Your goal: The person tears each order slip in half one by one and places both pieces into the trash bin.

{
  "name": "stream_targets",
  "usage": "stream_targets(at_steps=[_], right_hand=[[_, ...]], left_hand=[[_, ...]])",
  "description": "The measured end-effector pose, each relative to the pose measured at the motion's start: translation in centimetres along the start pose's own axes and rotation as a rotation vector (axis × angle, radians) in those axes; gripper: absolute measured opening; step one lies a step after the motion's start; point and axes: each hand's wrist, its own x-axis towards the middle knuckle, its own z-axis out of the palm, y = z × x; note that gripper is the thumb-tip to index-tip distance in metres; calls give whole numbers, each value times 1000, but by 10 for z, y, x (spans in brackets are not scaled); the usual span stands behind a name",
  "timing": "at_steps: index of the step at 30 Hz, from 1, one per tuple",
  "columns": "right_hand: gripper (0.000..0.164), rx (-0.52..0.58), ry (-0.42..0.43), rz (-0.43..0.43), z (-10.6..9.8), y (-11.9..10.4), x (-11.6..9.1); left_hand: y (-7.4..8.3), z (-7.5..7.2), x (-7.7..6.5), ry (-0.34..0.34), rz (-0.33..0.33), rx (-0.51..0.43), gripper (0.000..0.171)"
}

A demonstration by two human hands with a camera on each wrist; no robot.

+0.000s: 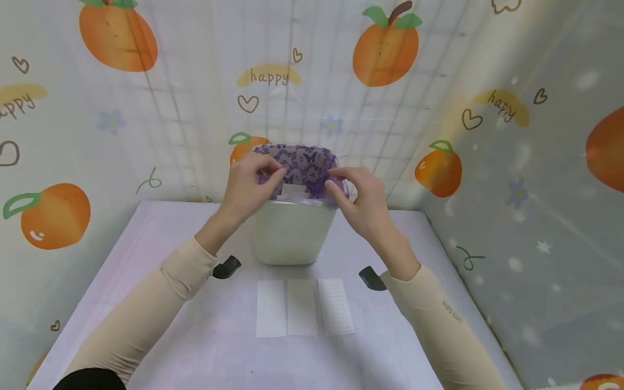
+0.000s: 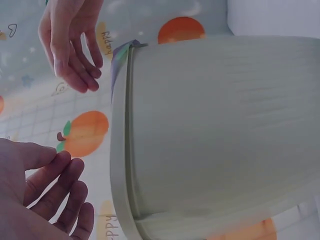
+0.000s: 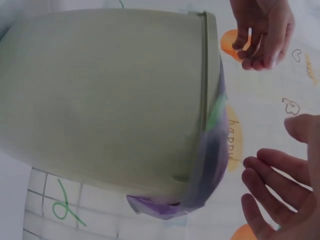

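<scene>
A pale green bin [image 1: 294, 233] stands upright on the table, and a purple film liner with dark butterfly prints [image 1: 304, 161] covers its inside. Part of that liner folds over the rim, as the right wrist view shows. White paper pieces [image 1: 293, 190] lie inside, near the front rim. My left hand [image 1: 251, 181] hovers above the rim's left side, thumb and index tips close together with no object visible between them. Across the opening, my right hand [image 1: 363, 200] is at the right side of the rim, its fingers loosely bent and thumb apart.
In front of the bin, two plain white cards [image 1: 271, 309] and a lined one [image 1: 336, 307] lie side by side on the white table [image 1: 214, 336]. A fruit-printed curtain [image 1: 195, 108] hangs behind and on both sides. Black wrist mounts [image 1: 227, 267] stick out near both sleeves.
</scene>
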Motion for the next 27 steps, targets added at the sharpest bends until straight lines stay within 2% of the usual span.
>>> stream_targets(at_steps=[4, 15, 21, 27], right_hand=[[23, -5, 9, -13, -1, -2, -11], [27, -1, 41, -18, 4, -8, -26], [27, 11, 61, 6, 9, -12, -34], [25, 15, 74, 27, 11, -15, -43]], left_hand=[[1, 1, -4, -3, -22, 5, 8], [3, -6, -16, 20, -24, -19, 6], [1, -11, -25, 6, -60, -42, 6], [1, -12, -33, -10, -56, -60, 4]])
